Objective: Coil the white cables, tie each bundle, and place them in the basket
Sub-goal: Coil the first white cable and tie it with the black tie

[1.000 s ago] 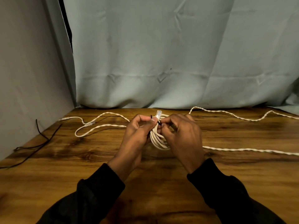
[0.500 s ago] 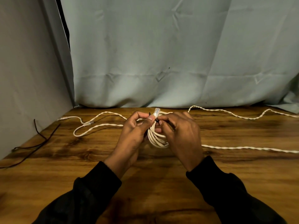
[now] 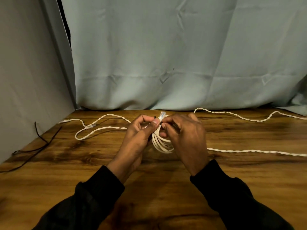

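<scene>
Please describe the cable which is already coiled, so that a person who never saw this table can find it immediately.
On the wooden table, look at the middle, between the left hand and the right hand. The coiled cable hangs there as smooth white loops with a clear plug on top. The other white cables are twisted and lie stretched out loose.

My right hand [image 3: 186, 138] covers the 3 o'clock side of the coiled white cable [image 3: 162, 143]. My fingertips hide most of the black tie [image 3: 154, 117]. At 3 o'clock, the twisted white cable [image 3: 249, 151] runs off-frame.
</scene>
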